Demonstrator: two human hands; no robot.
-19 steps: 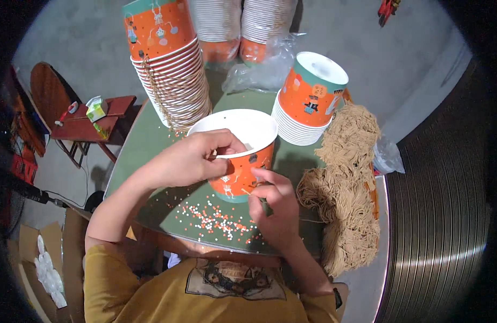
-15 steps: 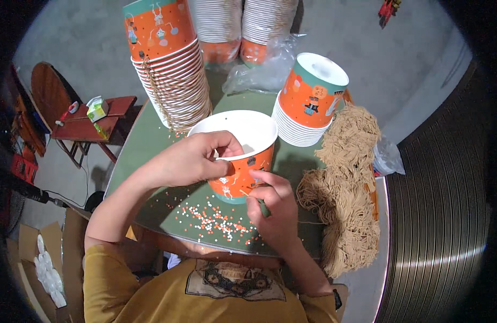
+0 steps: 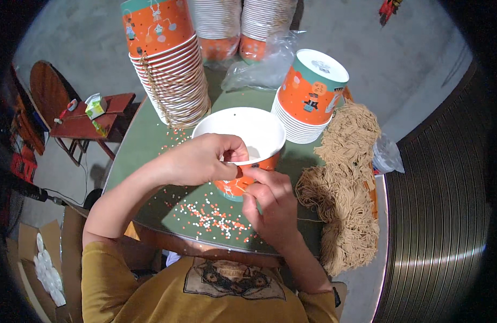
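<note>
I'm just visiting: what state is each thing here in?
Orange bucket: upright, mouth open.
Left hand: gripping the bucket's edge.
Right hand: curled beside the bucket's front; grip unclear.
Left bucket stack: nested, upside down.
Right bucket stack: nested, upside down.
Tan cord: loose, tangled heap.
Small bits: scattered.
Plastic bag: crumpled.
Cardboard box: open.

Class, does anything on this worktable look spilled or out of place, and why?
Yes: small orange and white bits lie scattered across the green tabletop, thickest on the near side of the orange bucket; loose and uncontained, they look spilled.
</note>
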